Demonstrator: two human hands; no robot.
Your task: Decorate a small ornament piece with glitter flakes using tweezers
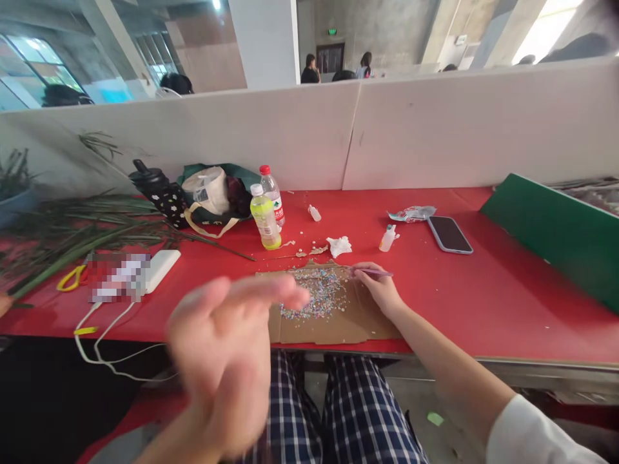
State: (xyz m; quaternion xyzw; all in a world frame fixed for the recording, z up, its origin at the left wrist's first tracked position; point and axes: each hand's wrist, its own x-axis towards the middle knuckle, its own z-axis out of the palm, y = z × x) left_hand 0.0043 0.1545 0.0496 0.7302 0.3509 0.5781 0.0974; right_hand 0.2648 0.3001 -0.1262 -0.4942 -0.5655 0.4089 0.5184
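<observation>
My left hand [227, 348] is raised close to the camera, blurred by motion. Its fingers stretch to the right, the thumb stands apart, and no object shows in it. Over the right part of a flat cardboard sheet [358, 322], my right hand [377, 287] pinches a slim pink tool that looks like tweezers [380, 272]. The tool's tip points left, towards many tiny multicoloured beads [319, 293] spread on the cardboard. Part of the bead pile is hidden behind my left fingers. Just beyond the cardboard lies a crumpled white tissue [340, 246].
On the red table [483, 303] stand two drink bottles [265, 219], a small bottle [387, 238] and a dark tumbler [159, 193]. A phone [449, 234] and a green panel [556, 238] are at right. Left are a white power bank [162, 270], cables and long leaves [97, 222].
</observation>
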